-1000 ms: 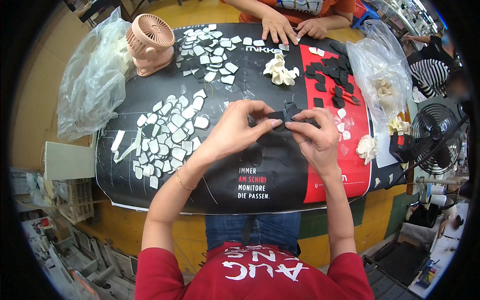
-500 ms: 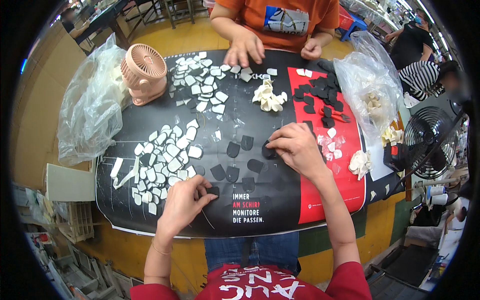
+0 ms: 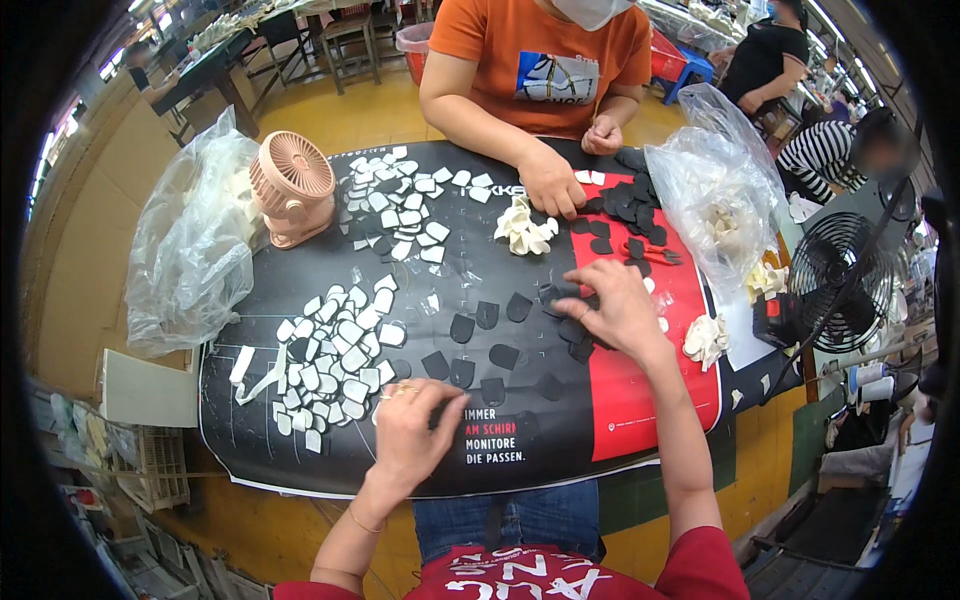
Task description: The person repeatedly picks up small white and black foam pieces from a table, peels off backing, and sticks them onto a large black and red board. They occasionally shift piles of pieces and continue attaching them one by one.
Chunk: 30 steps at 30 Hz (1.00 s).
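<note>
My left hand (image 3: 415, 425) hovers by the near edge of the white-faced pieces (image 3: 335, 365), its fingers curled toward the thumb; whatever it grips is hidden. A flat black rounded piece (image 3: 492, 391) lies just right of its fingertips. Several similar black pieces (image 3: 462, 328) are spread singly across the middle of the black mat (image 3: 400, 470). My right hand (image 3: 620, 305) is open, thumb and fingers apart, above a small group of black pieces (image 3: 578, 342) where the mat's black and red parts meet. Its palm hides some of that group.
Across the table, a co-worker's hand (image 3: 555, 185) touches down beside a cream bundle (image 3: 525, 228) and more black pieces (image 3: 630, 205). A pink fan (image 3: 293, 185) and plastic bags (image 3: 190, 240) stand left. Red snips (image 3: 655, 252) and a black fan (image 3: 850, 270) are right.
My right hand has opened and moved slightly right; another black piece now lies mid-mat. My left hand has shifted right. The co-worker's hand has moved right, from the white-faced pieces toward the black ones.
</note>
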Motion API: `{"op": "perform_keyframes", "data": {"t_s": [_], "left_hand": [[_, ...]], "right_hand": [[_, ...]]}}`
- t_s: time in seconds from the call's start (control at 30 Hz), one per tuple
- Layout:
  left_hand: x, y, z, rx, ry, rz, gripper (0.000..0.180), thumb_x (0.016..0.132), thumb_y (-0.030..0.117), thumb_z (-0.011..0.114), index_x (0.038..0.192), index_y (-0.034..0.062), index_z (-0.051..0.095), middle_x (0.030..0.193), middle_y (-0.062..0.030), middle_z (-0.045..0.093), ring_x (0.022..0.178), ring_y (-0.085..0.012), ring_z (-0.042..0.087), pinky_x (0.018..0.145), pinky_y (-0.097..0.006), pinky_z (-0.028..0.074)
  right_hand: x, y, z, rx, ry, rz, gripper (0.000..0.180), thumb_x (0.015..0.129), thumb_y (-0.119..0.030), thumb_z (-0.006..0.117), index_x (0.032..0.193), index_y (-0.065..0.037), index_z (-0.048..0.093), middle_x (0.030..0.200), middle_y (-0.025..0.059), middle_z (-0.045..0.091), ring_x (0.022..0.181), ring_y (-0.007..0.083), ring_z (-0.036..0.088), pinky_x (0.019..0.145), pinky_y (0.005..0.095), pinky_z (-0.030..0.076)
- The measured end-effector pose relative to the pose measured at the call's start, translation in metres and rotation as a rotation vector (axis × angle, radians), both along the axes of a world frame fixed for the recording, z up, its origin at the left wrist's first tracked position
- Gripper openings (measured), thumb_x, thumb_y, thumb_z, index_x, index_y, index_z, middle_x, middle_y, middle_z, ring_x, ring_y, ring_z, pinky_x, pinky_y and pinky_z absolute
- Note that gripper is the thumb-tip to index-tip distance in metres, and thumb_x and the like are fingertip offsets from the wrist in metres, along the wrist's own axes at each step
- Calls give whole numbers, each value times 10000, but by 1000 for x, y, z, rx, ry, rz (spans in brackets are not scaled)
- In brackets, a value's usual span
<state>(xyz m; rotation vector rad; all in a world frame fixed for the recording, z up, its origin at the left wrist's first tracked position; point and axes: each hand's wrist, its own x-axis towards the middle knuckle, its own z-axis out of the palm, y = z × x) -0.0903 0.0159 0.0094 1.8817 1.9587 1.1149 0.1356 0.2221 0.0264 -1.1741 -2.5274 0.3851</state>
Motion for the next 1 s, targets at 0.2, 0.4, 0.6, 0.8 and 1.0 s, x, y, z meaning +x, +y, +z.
{"op": "perform_keyframes", "data": {"t_s": [0.2,0.4,0.6,0.8,1.0], "left_hand": [[37,14,6,97,-37,-145,93,842,133,759,873,81,689,844,-43,687,797,-228,656,791,-369,439],[49,21,9,-9,-249,-183,86,852,110,746,857,47,689,801,-64,673,721,-252,642,723,-356,453],[60,54,-1,-124,-801,-59,381,919,148,723,1237,-43,636,1034,-148,711,941,-158,690,756,-290,548],[81,93,-6,-90,-849,-68,493,932,140,711,1343,-74,542,1155,-179,669,966,-162,690,763,-259,562],[84,98,-7,-181,-928,-152,200,983,72,621,1098,-81,679,864,-61,718,771,-109,700,695,-239,558]], "right_hand": [[-10,-13,-28,161,-94,48,284,843,-280,756,1026,-63,743,1015,73,655,1031,244,582,938,399,385],[-5,-10,-36,209,165,-13,151,949,-179,627,930,-51,704,915,78,686,908,265,632,887,403,396],[-1,-31,-20,90,649,-129,128,950,-143,633,968,-24,675,950,97,698,892,282,644,834,380,426],[13,-54,-5,214,476,-15,112,941,-117,644,959,-10,671,912,107,698,842,286,652,790,369,444],[34,-68,-6,-198,701,-131,144,983,-114,624,1001,20,674,838,62,667,737,152,605,679,284,458]]}}
